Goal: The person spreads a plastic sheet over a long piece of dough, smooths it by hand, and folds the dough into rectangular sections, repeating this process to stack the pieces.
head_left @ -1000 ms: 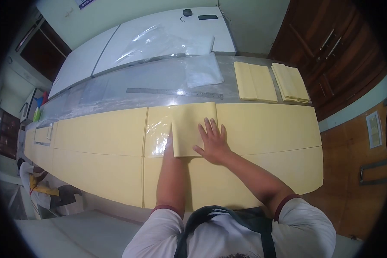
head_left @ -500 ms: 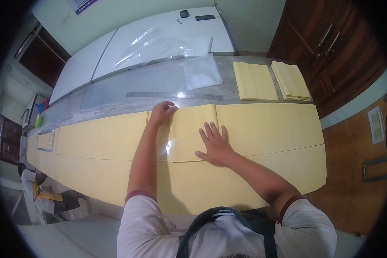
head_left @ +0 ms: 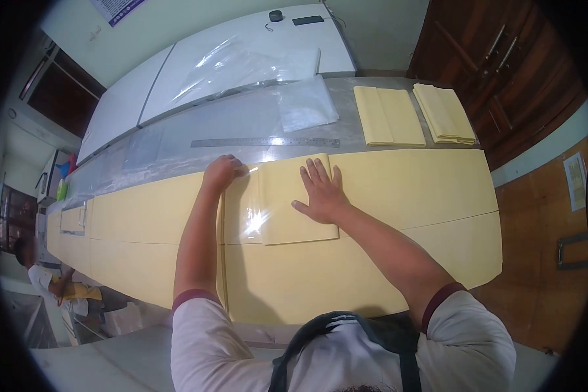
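Long yellow sheets (head_left: 372, 261) lie across the table. On them rests a folded yellow piece (head_left: 287, 222) with clear plastic film (head_left: 248, 209) along its left side. My right hand (head_left: 323, 196) lies flat on the folded piece, its fingers spread. My left hand (head_left: 223, 172) is at the far edge of the yellow sheets, near the film's upper left, with its fingers curled together. What those fingers hold, if anything, is too small to make out.
Beyond the sheets lie a metal ruler (head_left: 264, 142), clear plastic bags (head_left: 307, 104) and two folded yellow stacks (head_left: 389, 116) (head_left: 443, 114). A phone (head_left: 308, 20) rests on the white surface. Another person (head_left: 62, 284) is at the far left.
My left hand has moved left, and more film shows beside the folded piece. My right hand has shifted slightly up on the piece. The view has tilted a little.
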The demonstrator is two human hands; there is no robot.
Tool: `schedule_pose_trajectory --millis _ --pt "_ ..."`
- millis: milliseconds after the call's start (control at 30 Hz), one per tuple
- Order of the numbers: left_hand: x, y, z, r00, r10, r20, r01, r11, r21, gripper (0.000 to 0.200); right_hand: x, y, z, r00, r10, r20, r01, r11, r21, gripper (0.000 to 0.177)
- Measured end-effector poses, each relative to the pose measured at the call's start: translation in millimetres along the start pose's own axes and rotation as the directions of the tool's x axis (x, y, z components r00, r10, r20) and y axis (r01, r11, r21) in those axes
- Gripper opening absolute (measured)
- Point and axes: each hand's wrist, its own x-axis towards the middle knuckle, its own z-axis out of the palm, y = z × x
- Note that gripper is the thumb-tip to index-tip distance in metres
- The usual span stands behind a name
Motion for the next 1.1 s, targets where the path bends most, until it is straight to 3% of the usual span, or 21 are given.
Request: schedule_pose_trajectory --millis 67,133,267,300,333,367,400,433,467,533,600,667,733,767,800,867,900,967,1000,1067,1100 --pt "2.8 -0.8 -3.3 1.0 -0.021 -0.016 0.022 0.998 0.06 0.016 0.8 1.7 1.6 1.0 -0.003 -0.017 0.003 1.0 0.009 0.092" --pt "4.9 -4.8 -5.9 0.998 -0.05 0.024 0.041 0.955 0.293 0.017 -1.1 0.6 -1.9 1.0 -0.007 0.007 0.007 1.0 0.003 0.091" --pt "-4.6 -4.9 -19.7 0.997 -0.004 -0.071 0.026 0.949 0.313 0.021 -13.8 -16.4 -2.3 0.999 0.035 -0.021 -0.035 0.999 0.008 0.093" --pt "-6.8 -5.0 -17.3 0.983 -0.142 -0.117 0.131 0.987 -0.096 0.026 -25.7 -25.1 -5.1 0.997 -0.076 -0.008 0.076 0.997 0.031 0.092" --pt "-10.0 -6.6 -12.3 0.952 -0.287 -0.103 0.203 0.848 -0.49 0.03 -36.2 -32.0 -4.0 0.982 -0.187 0.002 0.187 0.981 0.054 0.092" --pt "-16.1 -5.7 -5.1 0.952 -0.289 -0.097 0.208 0.849 -0.486 0.03 -42.5 -35.9 4.5 0.981 -0.189 0.037 0.187 0.981 0.054 0.09" --pt "-24.4 -6.0 6.9 0.886 -0.459 0.071 0.359 0.58 -0.731 0.035 -43.3 -37.6 6.4 0.981 -0.19 0.038 0.187 0.98 0.061 0.09" --pt "-31.7 2.9 7.7 0.79 -0.548 0.275 0.455 0.223 -0.862 0.04 -42.5 -38.2 6.8 0.982 -0.184 0.028 0.182 0.981 0.066 0.09" --pt "-40.0 13.9 9.8 0.783 -0.589 0.2 0.495 0.395 -0.774 0.046 -41.4 -38.2 6.8 0.983 -0.18 0.018 0.179 0.981 0.069 0.089" --pt "-56.6 24.1 7.5 0.729 -0.65 0.213 0.645 0.549 -0.531 0.05 -41.3 -39.3 5.6 0.984 -0.177 0.026 0.174 0.982 0.077 0.089" --pt "-78.8 44.6 -3.9 0.778 -0.571 0.263 0.613 0.595 -0.52 0.049 -41.1 -39.2 2.4 0.985 -0.167 0.032 0.164 0.983 0.084 0.089" --pt "-87.5 43.1 1.3 0.748 -0.562 0.354 0.664 0.633 -0.398 0.047 -43.2 -39.3 -1.1 0.985 -0.166 0.047 0.162 0.983 0.082 0.088" --pt "-89.4 65.7 -15.0 0.834 -0.522 0.18 0.552 0.804 -0.222 0.045 -39.1 -36.2 11.5 0.985 -0.172 -0.001 0.171 0.98 0.106 0.088" --pt "-88.2 97.0 -38.2 0.892 -0.437 0.112 0.45 0.842 -0.297 0.041 -37.8 -35.4 17.2 0.983 -0.178 -0.044 0.182 0.975 0.129 0.088" --pt "-85.3 115.5 -44.9 0.915 -0.389 0.11 0.396 0.811 -0.43 0.035 -35.0 -32.5 13.4 0.983 -0.177 -0.046 0.181 0.975 0.132 0.088" --pt "-72.7 145.1 -71.4 0.948 -0.107 0.299 0.278 0.736 -0.618 0.033 -26.1 -21.1 -4.1 0.998 -0.055 -0.03 0.061 0.962 0.265 0.087" --pt "-60.9 142.2 -65.7 0.947 -0.109 0.302 0.282 0.732 -0.62 0.033 -23.2 -15.4 -7.6 0.994 -0.004 -0.109 0.032 0.965 0.259 0.086" --pt "-39.2 126.2 -34.4 0.969 -0.177 0.175 0.223 0.93 -0.293 0.034 -14.3 -6.7 -6.8 0.989 0.036 -0.141 -0.009 0.983 0.185 0.086" --pt "-37.2 110.0 0.7 0.991 -0.089 -0.096 0.065 0.971 -0.229 0.051 -11.4 -3.6 -5.3 0.979 0.076 -0.187 -0.056 0.992 0.111 0.087" --pt "-33.7 105.7 33.5 0.996 -0.048 -0.077 0.048 0.999 -0.004 0.07 -8.7 0.5 -3.9 0.985 0.052 -0.166 -0.04 0.997 0.073 0.088" --pt "-35.1 110.6 33.3 0.996 -0.044 -0.079 0.043 0.999 -0.008 0.07 -10.5 1.4 -2.2 0.995 0.0 -0.103 0.006 0.998 0.061 0.09"
